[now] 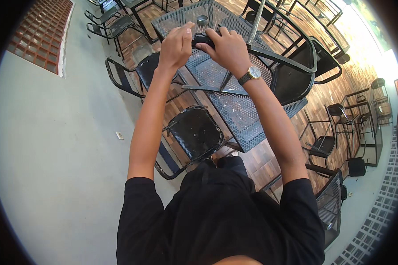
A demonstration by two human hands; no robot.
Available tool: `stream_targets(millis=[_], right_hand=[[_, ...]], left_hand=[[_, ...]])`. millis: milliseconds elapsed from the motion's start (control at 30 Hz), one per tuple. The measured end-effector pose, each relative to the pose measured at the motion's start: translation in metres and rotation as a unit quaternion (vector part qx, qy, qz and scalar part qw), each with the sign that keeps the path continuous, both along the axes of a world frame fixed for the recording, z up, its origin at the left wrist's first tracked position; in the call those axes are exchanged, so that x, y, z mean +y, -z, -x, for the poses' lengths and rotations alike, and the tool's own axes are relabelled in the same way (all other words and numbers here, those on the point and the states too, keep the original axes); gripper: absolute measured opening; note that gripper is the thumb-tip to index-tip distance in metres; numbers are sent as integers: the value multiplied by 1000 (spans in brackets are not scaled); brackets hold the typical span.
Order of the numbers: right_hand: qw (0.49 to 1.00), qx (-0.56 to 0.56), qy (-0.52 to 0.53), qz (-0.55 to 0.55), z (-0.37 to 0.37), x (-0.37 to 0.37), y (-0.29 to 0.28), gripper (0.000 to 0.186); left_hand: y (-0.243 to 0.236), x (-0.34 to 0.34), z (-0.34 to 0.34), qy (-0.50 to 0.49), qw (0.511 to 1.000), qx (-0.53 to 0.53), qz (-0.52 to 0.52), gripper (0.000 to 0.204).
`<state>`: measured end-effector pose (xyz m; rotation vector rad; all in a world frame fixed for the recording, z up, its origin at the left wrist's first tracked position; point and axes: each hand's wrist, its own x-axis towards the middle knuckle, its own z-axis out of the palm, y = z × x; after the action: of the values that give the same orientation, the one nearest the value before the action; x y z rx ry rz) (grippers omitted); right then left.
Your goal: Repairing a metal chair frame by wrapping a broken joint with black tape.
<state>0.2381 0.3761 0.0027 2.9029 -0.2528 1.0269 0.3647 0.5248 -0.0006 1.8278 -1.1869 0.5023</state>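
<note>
Both my arms stretch out over a perforated metal table (241, 115). A small black object (202, 40) with a rounded body is between my hands; its kind is hard to make out. My right hand (227, 49) grips its right end, thumb in front and fingers over the top. At its left end is my left hand (177, 46), closed against it with the thumb raised; part of its grip is hidden. A watch (251, 74) circles my right wrist. Beyond the hands, a small round metal dish (202, 20) sits on the table.
A black metal-framed chair (294, 79) rests tipped over on the table, its legs sticking up on the right. Another black chair (197, 132) stands close in front of me, and one more (148, 70) farther left. A pale wall (66, 132) runs along the left.
</note>
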Motion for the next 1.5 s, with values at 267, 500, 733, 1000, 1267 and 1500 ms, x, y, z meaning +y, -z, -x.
stream_targets(millis=[267, 500, 733, 1000, 1267, 1500], right_hand=[[997, 4, -74, -27, -35, 6, -1, 42], [992, 56, -103, -51, -65, 21, -8, 29], [988, -5, -150, 26, -63, 7, 0, 27], [986, -43, -160, 7, -33, 16, 11, 26], [985, -121, -124, 23, 3, 0, 28, 35], [959, -102, -214, -153, 28, -34, 17, 35]], left_hand=[[2, -4, 0, 38, 999, 7, 25, 51], [2, 3, 0, 42, 995, 56, 68, 54], [6, 1, 7, -65, 993, -96, -26, 44], [5, -3, 23, -37, 992, -119, 15, 43], [-5, -28, 47, 26, 985, -168, -13, 43], [-15, -61, 58, 63, 983, -161, 65, 39]])
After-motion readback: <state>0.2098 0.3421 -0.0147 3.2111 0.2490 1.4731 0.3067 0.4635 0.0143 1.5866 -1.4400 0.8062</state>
